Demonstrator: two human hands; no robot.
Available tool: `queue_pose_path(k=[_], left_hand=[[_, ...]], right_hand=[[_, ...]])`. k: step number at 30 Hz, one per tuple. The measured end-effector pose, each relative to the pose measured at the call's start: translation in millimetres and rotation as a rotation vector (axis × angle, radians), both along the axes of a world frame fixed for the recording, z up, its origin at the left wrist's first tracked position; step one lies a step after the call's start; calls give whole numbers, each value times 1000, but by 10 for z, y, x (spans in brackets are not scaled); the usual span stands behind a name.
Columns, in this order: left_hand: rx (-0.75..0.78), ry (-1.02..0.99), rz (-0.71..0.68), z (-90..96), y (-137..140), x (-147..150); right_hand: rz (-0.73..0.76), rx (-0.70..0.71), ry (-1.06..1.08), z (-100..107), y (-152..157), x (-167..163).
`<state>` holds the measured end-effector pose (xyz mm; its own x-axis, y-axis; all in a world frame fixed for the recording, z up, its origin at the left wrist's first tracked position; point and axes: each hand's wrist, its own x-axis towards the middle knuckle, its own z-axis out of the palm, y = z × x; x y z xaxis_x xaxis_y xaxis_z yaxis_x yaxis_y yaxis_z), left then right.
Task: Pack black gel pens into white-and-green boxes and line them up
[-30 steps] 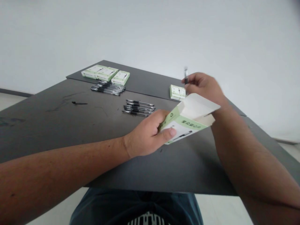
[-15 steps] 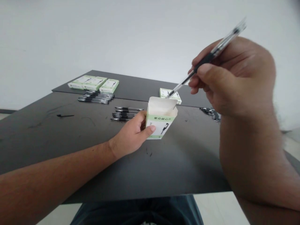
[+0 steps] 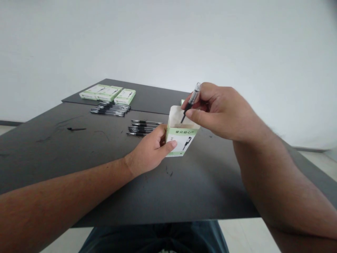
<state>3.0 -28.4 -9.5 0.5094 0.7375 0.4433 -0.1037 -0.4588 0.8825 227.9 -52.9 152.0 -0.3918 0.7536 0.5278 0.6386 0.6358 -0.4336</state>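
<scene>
My left hand (image 3: 151, 147) is closed around a small white and green cardboard box (image 3: 179, 142), its thumb across the printed front. The box stands tilted with its top flap raised. Between the thumb and fingers of my right hand (image 3: 218, 109) is a clear pen (image 3: 193, 96) with a black grip. Its lower end points down into the mouth of the box. How deep the tip reaches is hard to make out. Just behind my left hand lies a row of several black and clear pens (image 3: 143, 127), partly covered by the fingers.
Three closed white and green boxes (image 3: 109, 93) lie at the back left of the dark table (image 3: 105, 196). In front of them is another bunch of pens (image 3: 112, 109). A black pen cap (image 3: 76, 129) rests farther left. Behind my right hand, another box (image 3: 182, 102) is mostly hidden.
My right hand has come down and to the left, bringing the pen from above the box into its opening. The left hand and the box have stayed nearly in place.
</scene>
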Motion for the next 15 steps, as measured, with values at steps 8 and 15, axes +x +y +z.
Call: queue_pose_path(k=[8, 15], left_hand=[[-29, 8, 4, 17, -17, -2], [5, 68, 32, 25, -18, -9]], right_hand=[[22, -57, -27, 23, -31, 29], [-18, -122, 432, -275, 466, 283]])
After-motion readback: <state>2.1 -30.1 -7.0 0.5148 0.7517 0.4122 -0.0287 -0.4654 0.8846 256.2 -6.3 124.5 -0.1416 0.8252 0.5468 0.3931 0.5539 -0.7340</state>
